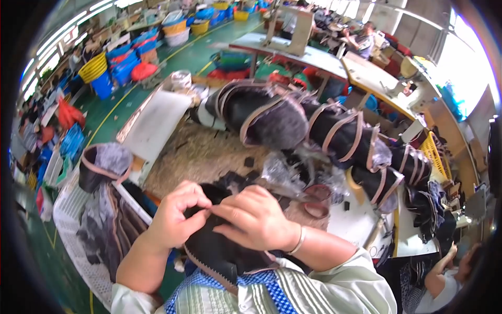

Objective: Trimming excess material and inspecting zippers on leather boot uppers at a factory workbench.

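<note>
Basket [68, 220] left of workpiece [214, 248]; boot shafts [334, 133] beyond, rightward.

Pale grn sleeves [355, 285]; blue/wht chkd trim [274, 293]; striped front [209, 299]; slim bangle [299, 240] (R wrist [288, 235])

I get white glare from the large rectangular window [468, 68]; far left of it, white tubular lights [63, 31] glow.

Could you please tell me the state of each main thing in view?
Left hand: fingers curled
Right hand: fingers bent, tips meeting the left's
Black leather piece with toothed trim: beneath both hands
White perforated plastic basket: loaded
Large black fur-lined leather tube: lying, open end showing
Clear plastic wrapping: crumpled
Round yellow plastic baskets: stacked
</note>
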Available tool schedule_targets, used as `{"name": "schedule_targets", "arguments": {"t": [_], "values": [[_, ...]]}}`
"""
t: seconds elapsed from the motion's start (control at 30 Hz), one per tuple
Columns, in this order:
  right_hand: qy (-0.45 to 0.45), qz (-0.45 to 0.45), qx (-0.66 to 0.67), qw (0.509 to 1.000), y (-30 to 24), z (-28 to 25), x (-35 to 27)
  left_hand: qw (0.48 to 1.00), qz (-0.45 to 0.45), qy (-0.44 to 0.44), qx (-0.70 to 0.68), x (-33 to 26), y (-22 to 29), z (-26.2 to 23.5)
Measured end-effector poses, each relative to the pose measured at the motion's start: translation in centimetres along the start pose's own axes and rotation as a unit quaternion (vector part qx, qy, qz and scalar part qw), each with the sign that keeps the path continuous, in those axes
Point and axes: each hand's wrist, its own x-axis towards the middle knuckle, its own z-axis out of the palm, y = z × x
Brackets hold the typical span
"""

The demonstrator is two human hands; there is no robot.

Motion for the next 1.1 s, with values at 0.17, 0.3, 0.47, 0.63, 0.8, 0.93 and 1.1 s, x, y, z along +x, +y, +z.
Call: {"name": "schedule_targets", "arguments": {"t": [0.17,0.3,0.47,0.63,0.8,0.93,1.1], "values": [[0.029,0.006,0.045,0.999,-0.8,-0.7,0.0,0.999,0.034,0.01,-0.019,-0.3,0.8,0.6],[0.049,0.039,0.108,0.992,-0.4,-0.2,-0.3,0.997,0.042,0.012,-0.065,0.1,0.5,0.9],[0.067,0.039,0.064,0.995,-0.1,0.0,-1.2,0.997,0.016,0.003,-0.073,0.9,0.0,1.4],[0.064,0.026,0.028,0.997,-0.3,0.1,-1.7,0.998,-0.006,-0.011,-0.064,1.3,0.1,1.7],[0.03,0.134,0.127,0.982,0.0,-1.0,-1.0,0.999,0.031,-0.035,-0.002,1.6,0.5,0.5],[-0.083,0.146,0.217,0.962,3.1,-1.6,-1.0,0.997,0.058,-0.048,0.024,1.8,0.8,0.3],[-0.102,0.1,0.225,0.964,2.7,-2.5,0.3,0.996,0.079,-0.024,0.027,1.4,1.4,0.7]]}}
